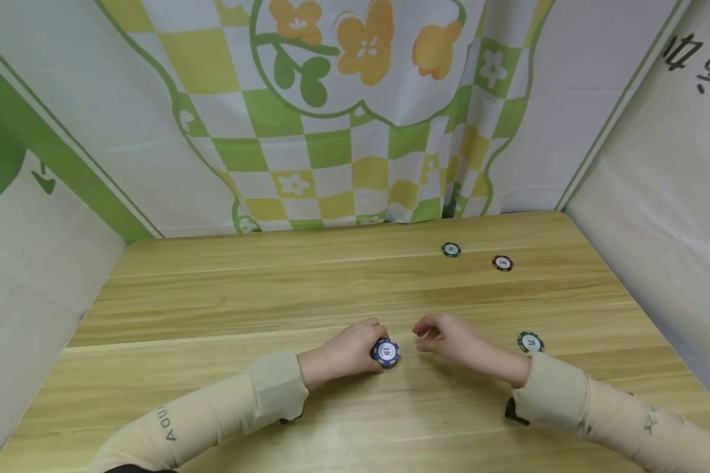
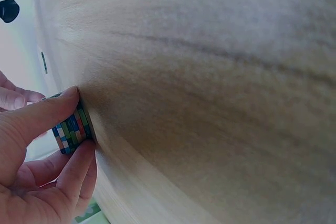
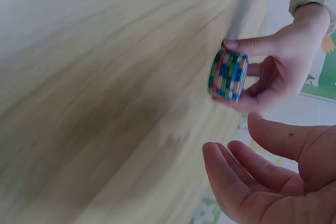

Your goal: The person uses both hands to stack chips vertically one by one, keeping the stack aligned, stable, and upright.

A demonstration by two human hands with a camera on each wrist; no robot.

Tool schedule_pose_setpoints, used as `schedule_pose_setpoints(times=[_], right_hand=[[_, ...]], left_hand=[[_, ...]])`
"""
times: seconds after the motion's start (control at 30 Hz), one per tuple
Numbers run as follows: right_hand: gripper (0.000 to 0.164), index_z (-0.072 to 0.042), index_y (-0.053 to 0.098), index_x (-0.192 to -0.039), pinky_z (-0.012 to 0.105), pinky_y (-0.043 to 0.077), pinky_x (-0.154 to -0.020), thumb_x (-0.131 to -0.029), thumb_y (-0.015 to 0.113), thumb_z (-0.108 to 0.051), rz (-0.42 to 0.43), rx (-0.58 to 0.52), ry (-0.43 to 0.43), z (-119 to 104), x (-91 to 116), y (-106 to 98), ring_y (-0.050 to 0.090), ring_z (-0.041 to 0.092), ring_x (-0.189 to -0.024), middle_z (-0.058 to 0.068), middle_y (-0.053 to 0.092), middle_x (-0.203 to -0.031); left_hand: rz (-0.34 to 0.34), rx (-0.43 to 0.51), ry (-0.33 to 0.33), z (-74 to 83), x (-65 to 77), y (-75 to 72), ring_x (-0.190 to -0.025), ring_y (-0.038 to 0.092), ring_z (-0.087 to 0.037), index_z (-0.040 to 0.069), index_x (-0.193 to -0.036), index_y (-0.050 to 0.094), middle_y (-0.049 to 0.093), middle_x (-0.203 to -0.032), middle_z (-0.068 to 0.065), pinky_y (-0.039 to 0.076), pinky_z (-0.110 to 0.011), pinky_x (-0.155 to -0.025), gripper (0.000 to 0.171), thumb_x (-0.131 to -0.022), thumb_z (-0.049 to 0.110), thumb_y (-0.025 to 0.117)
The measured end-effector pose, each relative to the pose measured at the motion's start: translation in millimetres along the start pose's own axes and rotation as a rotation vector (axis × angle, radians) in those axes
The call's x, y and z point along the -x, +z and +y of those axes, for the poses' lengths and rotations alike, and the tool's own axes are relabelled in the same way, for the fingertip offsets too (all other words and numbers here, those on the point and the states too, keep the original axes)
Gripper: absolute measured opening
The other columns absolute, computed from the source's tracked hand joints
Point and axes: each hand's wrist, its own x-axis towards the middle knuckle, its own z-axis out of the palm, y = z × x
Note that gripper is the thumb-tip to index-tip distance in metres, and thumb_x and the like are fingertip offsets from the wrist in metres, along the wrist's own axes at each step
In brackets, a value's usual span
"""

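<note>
Chip stack point(image 1: 386, 353), one: middle of table point(image 1: 213, 295), clamped by left hand point(image 1: 355, 348). Right hand point(image 1: 456, 337): empty, right of the table's middle, thumb and fingers apart. Likely hazard: uneven pinch shearing the stack, scattering chips tablewide.

Two hands show at the middle of the frame, one left hand point(image 1: 349, 348) and one right hand point(image 1: 454, 339), and two beige sleeves point(image 1: 280, 391), one at lower left and one at lower right. I see one stack of chips point(image 1: 386, 353) near the centre; it has several layers, too small for me to count exactly. Three loose chips lie right of centre: two green chips point(image 1: 531, 342) and one dark chip point(image 1: 502, 263). There's one wooden table point(image 1: 213, 289). Three big orange flowers point(image 1: 366, 59) show at top centre, on one checked cloth point(image 1: 328, 149).
</note>
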Motion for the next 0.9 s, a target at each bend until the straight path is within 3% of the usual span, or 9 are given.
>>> schedule_pose_setpoints(times=[0.3, 0.63, 0.9], right_hand=[[0.03, 0.005, 0.06, -0.108, 0.04, 0.049, -0.08, -0.081, 0.066, -0.005, -0.047, 0.075, 0.078, 13.9, 20.8, -23.8, 0.056, 0.032, -0.098, 0.017, 0.06, -0.107], [0.03, 0.008, 0.06, -0.108, 0.044, 0.048, -0.081, -0.08, 0.065, -0.004, 0.048, 0.112, 0.038, 35.1, 34.5, -48.0, 0.056, 0.037, -0.098, 0.023, 0.059, -0.109], [0.031, 0.007, 0.059, -0.108, 0.047, 0.048, -0.08, -0.081, 0.065, -0.007, 0.062, 0.15, 0.093, 50.2, 44.9, -63.5, 0.055, 0.04, -0.098, 0.025, 0.058, -0.11]], left_hand=[[-0.006, -0.008, -0.003, 0.7, 0.4, 0.5, -0.084, 0.055, -0.013, 0.003, -0.097, 0.061, 0.055, -0.092, -0.002, 0.047, -0.023, -0.077, 0.037, -0.066, 0.014, 0.079], [-0.016, -0.014, -0.014, 1.1, -0.5, -0.1, -0.084, 0.054, -0.012, 0.004, -0.098, 0.061, 0.056, -0.093, -0.001, 0.046, -0.021, -0.077, 0.037, -0.067, 0.015, 0.079], [-0.024, -0.005, -0.02, 2.3, 0.5, -0.7, -0.084, 0.054, -0.011, 0.004, -0.097, 0.061, 0.055, -0.093, -0.001, 0.046, -0.021, -0.077, 0.037, -0.067, 0.015, 0.079]])
